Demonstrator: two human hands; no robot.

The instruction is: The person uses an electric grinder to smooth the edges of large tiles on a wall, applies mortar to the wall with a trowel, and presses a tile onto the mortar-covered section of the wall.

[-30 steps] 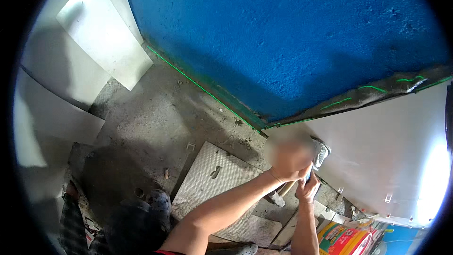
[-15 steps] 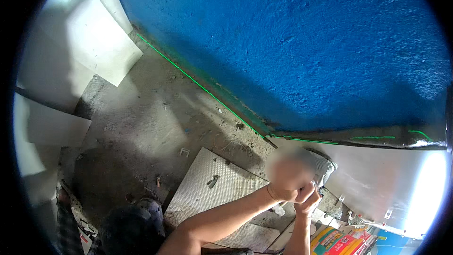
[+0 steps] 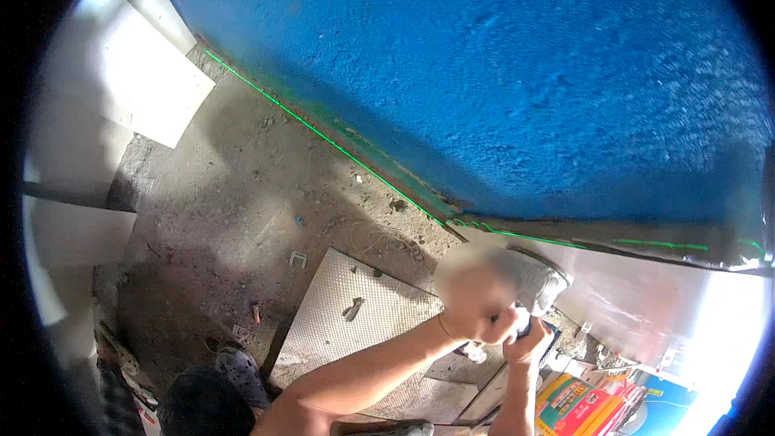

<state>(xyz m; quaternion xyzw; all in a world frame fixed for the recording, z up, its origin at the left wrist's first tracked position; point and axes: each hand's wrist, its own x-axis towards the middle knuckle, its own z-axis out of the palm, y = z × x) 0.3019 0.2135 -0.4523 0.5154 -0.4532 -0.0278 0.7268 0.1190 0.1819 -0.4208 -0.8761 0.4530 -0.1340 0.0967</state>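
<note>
My left hand (image 3: 484, 315) is closed, its upper part blurred, with a thin band at the wrist. Close beside it, my right hand (image 3: 529, 345) is closed too, its fingers curled. A dark part shows between the two hands, but what they grip is mostly hidden. Just beyond them is a grey, ridged, rounded object (image 3: 542, 281); I cannot tell whether it is joined to what I hold. Past the hands, a pale smooth panel (image 3: 622, 287) runs along the foot of the blue wall (image 3: 452, 73).
A green laser line (image 3: 323, 136) follows the wall's base. A textured tile (image 3: 323, 331) lies on the dusty floor (image 3: 202, 218) among debris. Large pale tiles (image 3: 153, 73) stand at the left. A red, yellow and green bag (image 3: 577, 404) lies at the lower right, near a shoe (image 3: 242, 375) further left.
The whole view has shifted, so the wall and floor sit further left. Both hands stay close together, slightly turned, and more of the grey ridged object and the dark part shows.
</note>
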